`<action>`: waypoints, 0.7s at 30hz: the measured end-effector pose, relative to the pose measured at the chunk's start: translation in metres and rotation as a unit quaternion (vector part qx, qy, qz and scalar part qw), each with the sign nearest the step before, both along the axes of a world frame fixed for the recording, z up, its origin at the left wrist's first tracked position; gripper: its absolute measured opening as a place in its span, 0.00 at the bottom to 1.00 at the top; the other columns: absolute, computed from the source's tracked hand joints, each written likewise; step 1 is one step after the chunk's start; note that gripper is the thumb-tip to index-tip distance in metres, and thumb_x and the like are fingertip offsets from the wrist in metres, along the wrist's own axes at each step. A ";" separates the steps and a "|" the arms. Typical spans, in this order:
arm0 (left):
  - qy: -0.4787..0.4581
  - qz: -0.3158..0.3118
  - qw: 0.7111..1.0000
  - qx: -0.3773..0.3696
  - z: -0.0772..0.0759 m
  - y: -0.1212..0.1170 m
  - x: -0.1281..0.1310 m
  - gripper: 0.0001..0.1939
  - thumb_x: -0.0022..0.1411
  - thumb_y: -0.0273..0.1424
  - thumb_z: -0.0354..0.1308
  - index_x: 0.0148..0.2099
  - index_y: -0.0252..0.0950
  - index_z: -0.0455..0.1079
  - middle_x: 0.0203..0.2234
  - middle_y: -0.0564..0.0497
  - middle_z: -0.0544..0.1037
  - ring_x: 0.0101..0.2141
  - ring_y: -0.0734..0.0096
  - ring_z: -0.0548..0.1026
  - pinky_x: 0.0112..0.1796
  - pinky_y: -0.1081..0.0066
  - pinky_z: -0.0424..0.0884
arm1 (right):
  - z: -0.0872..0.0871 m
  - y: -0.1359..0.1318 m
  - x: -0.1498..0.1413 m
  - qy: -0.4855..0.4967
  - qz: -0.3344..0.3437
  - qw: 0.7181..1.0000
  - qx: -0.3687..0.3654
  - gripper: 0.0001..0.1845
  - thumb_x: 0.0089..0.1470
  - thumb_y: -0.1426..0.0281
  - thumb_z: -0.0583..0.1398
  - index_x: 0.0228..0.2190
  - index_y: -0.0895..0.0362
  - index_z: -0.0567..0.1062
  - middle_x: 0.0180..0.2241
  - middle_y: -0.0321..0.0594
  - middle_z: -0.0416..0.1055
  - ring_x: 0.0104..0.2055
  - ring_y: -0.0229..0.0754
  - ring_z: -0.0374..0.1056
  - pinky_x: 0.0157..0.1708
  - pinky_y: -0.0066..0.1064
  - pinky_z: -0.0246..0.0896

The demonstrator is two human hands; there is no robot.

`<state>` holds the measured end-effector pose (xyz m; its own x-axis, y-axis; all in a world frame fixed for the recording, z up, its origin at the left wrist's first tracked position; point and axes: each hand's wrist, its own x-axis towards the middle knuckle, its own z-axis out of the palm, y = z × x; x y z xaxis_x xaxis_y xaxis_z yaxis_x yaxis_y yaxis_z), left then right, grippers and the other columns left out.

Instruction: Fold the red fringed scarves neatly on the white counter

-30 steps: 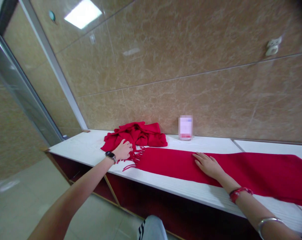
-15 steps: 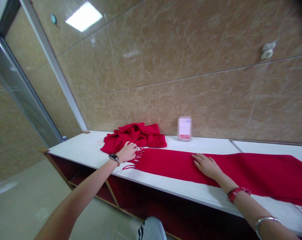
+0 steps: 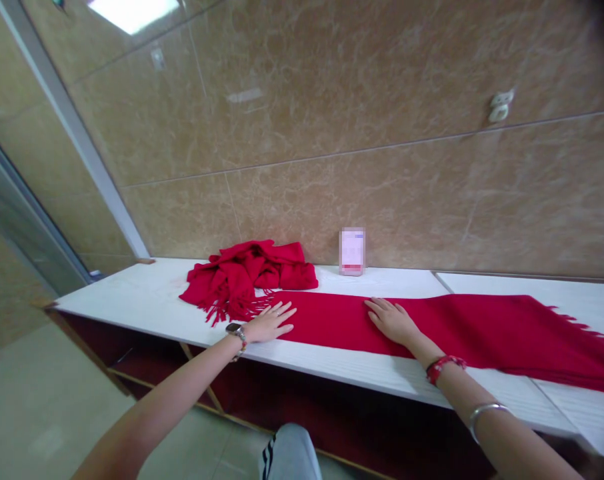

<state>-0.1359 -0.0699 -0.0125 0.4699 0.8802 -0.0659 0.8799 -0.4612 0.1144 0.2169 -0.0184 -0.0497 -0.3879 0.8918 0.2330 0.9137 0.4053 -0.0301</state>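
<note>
A long red scarf (image 3: 472,330) lies spread flat along a white shelf (image 3: 147,300). My left hand (image 3: 272,322) rests open, fingers stretched, on the scarf's fringed left end. My right hand (image 3: 391,319) lies open and flat on the scarf a little further right. A crumpled pile of red scarves (image 3: 247,275) sits behind my left hand, against the wall. I wear a watch on the left wrist, and a red band and a silver bangle on the right arm.
A small pink card stand (image 3: 353,251) stands on the shelf by the tiled wall. A wall socket (image 3: 499,107) is high on the right. Dark cabinet space runs under the shelf. A glass door frame is at the left.
My left hand left the crumpled pile and moved right onto the fringed end of the flat scarf, fingers now spread. My view shifted right, showing the scarf's right fringe.
</note>
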 end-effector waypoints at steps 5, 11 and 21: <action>-0.043 -0.001 0.996 0.074 0.013 0.015 0.036 0.25 0.64 0.43 0.42 0.61 0.43 0.51 0.62 0.44 0.46 0.61 0.55 0.42 0.55 0.51 0.42 | 0.007 -0.007 -0.002 0.005 -0.004 1.000 -0.006 0.25 0.59 0.64 0.42 0.56 0.55 0.58 0.59 0.46 0.52 0.60 0.49 0.48 0.53 0.49 0.48; -0.056 -0.038 0.997 0.043 -0.004 0.033 0.085 0.24 0.64 0.41 0.43 0.60 0.42 0.53 0.61 0.45 0.51 0.60 0.55 0.46 0.55 0.50 0.44 | 0.015 -0.012 -0.003 -0.003 -0.004 0.999 -0.045 0.25 0.60 0.62 0.41 0.58 0.53 0.54 0.60 0.44 0.49 0.61 0.47 0.43 0.55 0.50 0.44; -0.060 -0.109 0.990 0.063 0.024 0.001 0.013 0.19 0.59 0.37 0.52 0.51 0.39 0.66 0.50 0.46 0.65 0.50 0.62 0.64 0.51 0.69 0.56 | 0.024 -0.018 -0.012 0.056 0.091 0.993 0.040 0.21 0.57 0.67 0.48 0.50 0.58 0.67 0.55 0.47 0.59 0.59 0.47 0.50 0.56 0.45 0.45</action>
<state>-0.1232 -0.0688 0.0117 0.6473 0.7549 0.1057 0.7414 -0.6557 0.1427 0.2044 -0.0363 -0.0257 -0.5092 0.7855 0.3519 0.8173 0.5694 -0.0885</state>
